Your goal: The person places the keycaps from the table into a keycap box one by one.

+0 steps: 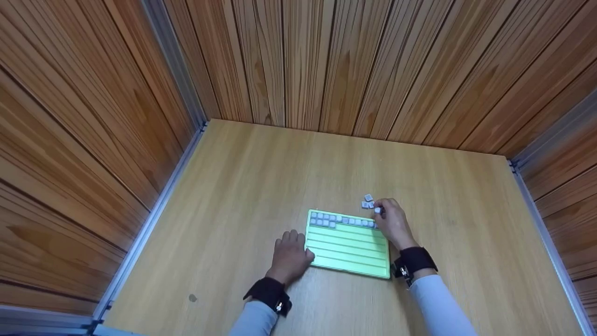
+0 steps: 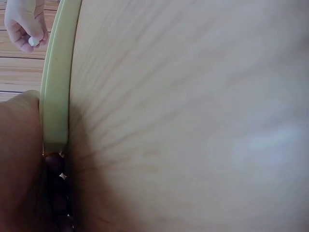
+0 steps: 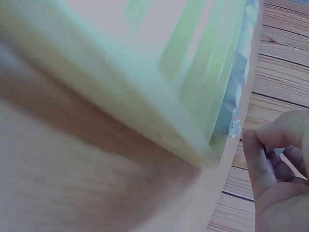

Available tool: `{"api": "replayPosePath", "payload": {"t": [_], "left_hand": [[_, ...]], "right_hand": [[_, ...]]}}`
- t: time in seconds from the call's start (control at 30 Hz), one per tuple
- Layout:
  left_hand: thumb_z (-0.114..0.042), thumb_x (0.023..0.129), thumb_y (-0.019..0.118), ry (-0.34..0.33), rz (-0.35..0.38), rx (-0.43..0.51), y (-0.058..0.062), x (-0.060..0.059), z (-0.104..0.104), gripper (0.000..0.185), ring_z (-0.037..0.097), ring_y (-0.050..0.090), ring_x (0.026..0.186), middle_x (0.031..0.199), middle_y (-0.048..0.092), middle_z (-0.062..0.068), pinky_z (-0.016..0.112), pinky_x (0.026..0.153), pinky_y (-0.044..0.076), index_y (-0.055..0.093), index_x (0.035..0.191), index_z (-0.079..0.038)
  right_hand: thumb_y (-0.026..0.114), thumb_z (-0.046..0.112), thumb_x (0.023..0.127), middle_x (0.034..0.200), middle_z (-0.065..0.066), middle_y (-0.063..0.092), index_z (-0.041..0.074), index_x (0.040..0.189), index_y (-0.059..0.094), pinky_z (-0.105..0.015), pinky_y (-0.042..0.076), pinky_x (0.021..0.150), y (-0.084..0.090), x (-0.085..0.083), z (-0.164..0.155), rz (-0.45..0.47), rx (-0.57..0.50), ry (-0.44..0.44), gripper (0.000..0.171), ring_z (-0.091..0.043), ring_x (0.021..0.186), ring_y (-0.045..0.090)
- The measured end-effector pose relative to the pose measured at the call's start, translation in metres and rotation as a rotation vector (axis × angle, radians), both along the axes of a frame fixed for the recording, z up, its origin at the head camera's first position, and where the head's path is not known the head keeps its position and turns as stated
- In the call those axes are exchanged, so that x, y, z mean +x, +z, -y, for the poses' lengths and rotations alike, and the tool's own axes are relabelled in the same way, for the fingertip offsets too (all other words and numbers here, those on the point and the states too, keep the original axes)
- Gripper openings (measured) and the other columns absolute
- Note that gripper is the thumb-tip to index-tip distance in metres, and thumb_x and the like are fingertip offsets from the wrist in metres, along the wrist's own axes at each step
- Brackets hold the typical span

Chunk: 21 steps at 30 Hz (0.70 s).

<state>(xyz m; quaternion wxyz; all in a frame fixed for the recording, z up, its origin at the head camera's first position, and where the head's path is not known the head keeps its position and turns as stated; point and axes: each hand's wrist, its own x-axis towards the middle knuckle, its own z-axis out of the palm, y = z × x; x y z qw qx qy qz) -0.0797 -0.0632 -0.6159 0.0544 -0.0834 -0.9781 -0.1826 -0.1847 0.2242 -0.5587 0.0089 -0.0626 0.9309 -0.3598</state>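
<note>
A light wooden bench (image 1: pixel 261 177) is enclosed by brown wood-panelled walls (image 1: pixel 326 60), with grey metal rails (image 1: pixel 144 228) fitted along its left and right edges.

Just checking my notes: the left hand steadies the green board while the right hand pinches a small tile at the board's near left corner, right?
Not quite. The right hand pinches the tile at the green board's far right corner, as the head view shows. The left hand does steady the board.

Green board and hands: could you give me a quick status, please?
Left hand resting on green board edge. Right hand pinching grey tile at top row. Loose tiles beyond board.
</note>
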Motion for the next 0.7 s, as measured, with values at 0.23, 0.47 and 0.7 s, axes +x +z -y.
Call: {"api": "replayPosePath", "payload": {"t": [0.23, 0.47, 0.7], "left_hand": [[-0.029, 0.083, 0.054, 0.002, 0.052, 0.006, 0.005, 0.001, 0.0, 0.018, 0.022, 0.035, 0.08, 0.086, 0.036, 0.001, 0.035, 0.067, 0.029, 0.049, 0.085, -0.012], [-0.03, 0.083, 0.054, 0.004, 0.092, 0.007, 0.005, 0.001, 0.0, 0.018, 0.021, 0.034, 0.08, 0.087, 0.035, 0.0, 0.035, 0.067, 0.029, 0.049, 0.086, -0.013], [-0.031, 0.083, 0.054, -0.002, 0.064, 0.003, -0.002, -0.002, 0.001, 0.019, 0.02, 0.034, 0.08, 0.086, 0.036, 0.0, 0.033, 0.067, 0.028, 0.048, 0.085, -0.013]], "right_hand": [[0.067, -0.001, 0.091, 0.116, -0.017, 0.059, -0.003, 0.112, 0.058, -0.042, 0.054, 0.093, 0.0, 0.005, 0.012, -0.025, -0.101, 0.015, 0.023, -0.033, 0.11, 0.063], [0.069, -0.004, 0.09, 0.114, -0.015, 0.062, -0.001, 0.11, 0.066, -0.04, 0.055, 0.09, 0.0, 0.011, 0.018, -0.108, -0.11, 0.069, 0.021, -0.03, 0.105, 0.065], [0.067, -0.006, 0.089, 0.115, -0.017, 0.06, -0.006, 0.112, 0.064, -0.037, 0.055, 0.09, -0.001, 0.014, 0.022, -0.138, -0.153, 0.094, 0.023, -0.034, 0.107, 0.066]]}}
